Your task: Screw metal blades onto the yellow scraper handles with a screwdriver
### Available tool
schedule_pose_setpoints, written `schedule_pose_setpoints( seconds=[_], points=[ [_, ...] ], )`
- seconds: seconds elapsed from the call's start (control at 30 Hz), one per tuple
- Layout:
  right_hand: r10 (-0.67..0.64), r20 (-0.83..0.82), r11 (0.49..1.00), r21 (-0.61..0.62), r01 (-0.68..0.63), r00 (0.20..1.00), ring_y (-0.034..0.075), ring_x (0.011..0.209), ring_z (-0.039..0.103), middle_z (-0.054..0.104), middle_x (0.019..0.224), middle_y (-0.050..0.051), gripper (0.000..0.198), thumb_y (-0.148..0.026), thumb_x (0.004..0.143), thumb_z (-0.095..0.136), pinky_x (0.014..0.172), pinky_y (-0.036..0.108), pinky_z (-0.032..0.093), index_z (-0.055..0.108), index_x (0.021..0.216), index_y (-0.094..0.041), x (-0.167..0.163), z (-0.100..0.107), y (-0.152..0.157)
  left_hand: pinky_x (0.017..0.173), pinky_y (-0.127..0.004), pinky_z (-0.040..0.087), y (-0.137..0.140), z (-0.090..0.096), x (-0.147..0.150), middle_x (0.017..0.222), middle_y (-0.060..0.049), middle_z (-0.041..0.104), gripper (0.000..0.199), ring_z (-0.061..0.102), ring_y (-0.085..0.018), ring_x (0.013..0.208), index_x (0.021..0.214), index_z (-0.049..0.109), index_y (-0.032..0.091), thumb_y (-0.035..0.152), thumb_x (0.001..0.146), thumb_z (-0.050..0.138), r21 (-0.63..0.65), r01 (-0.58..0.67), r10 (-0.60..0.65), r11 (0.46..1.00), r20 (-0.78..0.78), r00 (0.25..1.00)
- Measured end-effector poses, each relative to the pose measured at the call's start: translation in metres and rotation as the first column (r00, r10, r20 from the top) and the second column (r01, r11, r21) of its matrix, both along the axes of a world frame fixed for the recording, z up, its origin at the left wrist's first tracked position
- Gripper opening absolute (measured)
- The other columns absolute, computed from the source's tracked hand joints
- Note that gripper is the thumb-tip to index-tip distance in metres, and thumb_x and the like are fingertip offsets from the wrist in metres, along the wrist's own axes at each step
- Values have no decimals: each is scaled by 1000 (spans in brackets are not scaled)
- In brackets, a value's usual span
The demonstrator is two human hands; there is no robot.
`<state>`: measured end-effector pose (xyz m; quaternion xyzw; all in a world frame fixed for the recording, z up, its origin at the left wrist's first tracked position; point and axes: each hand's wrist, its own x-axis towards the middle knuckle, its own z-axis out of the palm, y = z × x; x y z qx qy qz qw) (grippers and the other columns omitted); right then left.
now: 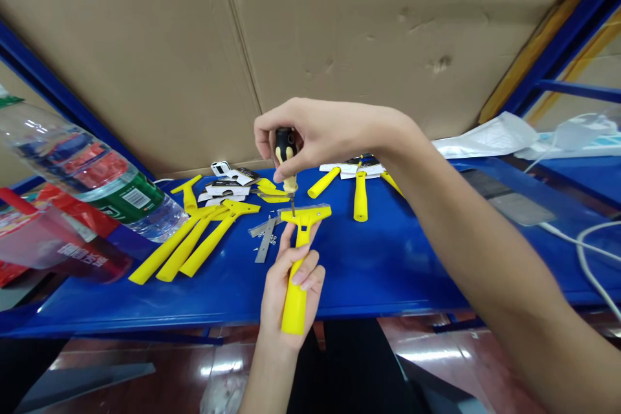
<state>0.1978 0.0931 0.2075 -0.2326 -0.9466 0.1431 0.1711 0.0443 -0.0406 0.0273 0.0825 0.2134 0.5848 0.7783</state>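
My left hand is wrapped round the handle of a yellow scraper, its wide head pointing away from me. A blade with a clear cover lies along the head's far edge. From above, my right hand grips a black and cream screwdriver, held upright. The screwdriver's tip meets the left side of the scraper head; whether a screw sits under it I cannot make out. Just left of the head, a loose metal blade and several small screws lie on the blue table.
Several yellow scrapers lie on the left beside packaging cards. More scraper handles lie behind, near the cardboard wall. A water bottle and red cup stand left. A phone and white cable are right.
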Motion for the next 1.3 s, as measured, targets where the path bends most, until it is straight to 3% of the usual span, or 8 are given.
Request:
schedule_pose_setpoints(
  seconds=[0.1, 0.27, 0.53, 0.67, 0.77, 0.93, 1.13, 1.3],
  points=[
    [-80, 5, 996, 47, 79, 997, 20, 91, 64, 73, 100, 0, 19, -31, 90, 85, 72, 30, 43, 69, 97, -25, 1, -3, 2, 45, -11, 44, 0, 0, 1, 160, -16, 63, 51, 43, 4, 47, 143, 64, 27, -2, 104, 47, -16, -5, 5, 1000, -4, 1000],
    [17, 41, 1000, -23, -16, 999, 18, 90, 63, 74, 106, 0, 30, -21, 81, 89, 71, 28, 43, 68, 103, -23, 4, -2, 4, 45, -11, 44, 1, 1, 2, 160, -15, 63, 52, 43, 4, 47, 143, 63, 28, -2, 103, 47, -25, -25, 24, 999, -30, 999],
    [-82, 19, 996, 37, 81, 996, 17, 84, 61, 72, 99, -1, 24, -36, 91, 86, 67, 30, 39, 67, 102, -24, 2, -1, -1, 44, -12, 43, 1, 1, 3, 161, -17, 62, 48, 43, 4, 47, 139, 62, 25, -2, 102, 49, -33, 6, -5, 999, 8, 1000],
    [-7, 20, 1000, -25, 7, 1000, 16, 85, 61, 72, 108, 0, 37, -26, 84, 91, 67, 28, 40, 66, 111, -23, 5, -2, 1, 44, -12, 42, 1, 2, 3, 163, -16, 60, 52, 41, 4, 46, 143, 62, 27, -2, 102, 49, -41, -10, 9, 999, -21, 1000],
    [61, -3, 997, -39, -61, 998, 16, 88, 63, 73, 107, 0, 28, -19, 87, 87, 70, 27, 42, 66, 105, -22, 5, 0, 1, 44, -12, 43, 1, 1, 2, 163, -14, 61, 53, 41, 4, 47, 142, 63, 29, -1, 101, 51, -12, -3, 3, 1000, -49, 999],
    [-67, -7, 997, 25, 67, 998, 17, 86, 62, 72, 98, -1, 25, -29, 87, 89, 69, 29, 40, 68, 99, -23, 2, -1, 1, 44, -12, 42, 1, 0, 3, 161, -14, 63, 51, 42, 4, 47, 141, 63, 28, -2, 101, 50, -14, 8, -9, 1000, -38, 999],
    [36, 51, 998, -57, -33, 998, 16, 86, 64, 75, 106, 0, 24, -18, 84, 87, 67, 27, 44, 71, 102, -22, 3, 4, -5, 45, -13, 45, 1, 0, 2, 162, -16, 61, 49, 45, 4, 47, 142, 62, 27, -1, 104, 49, -24, -4, 5, 1000, 6, 1000],
    [-20, 67, 1000, -10, 21, 998, 17, 83, 62, 74, 93, -1, 16, -26, 87, 88, 66, 30, 41, 72, 92, -24, 0, 6, -8, 45, -12, 45, 0, 1, 2, 158, -15, 64, 45, 45, 4, 47, 137, 64, 25, -1, 104, 47, -24, 20, -20, 1000, 7, 1000]
  ],
)
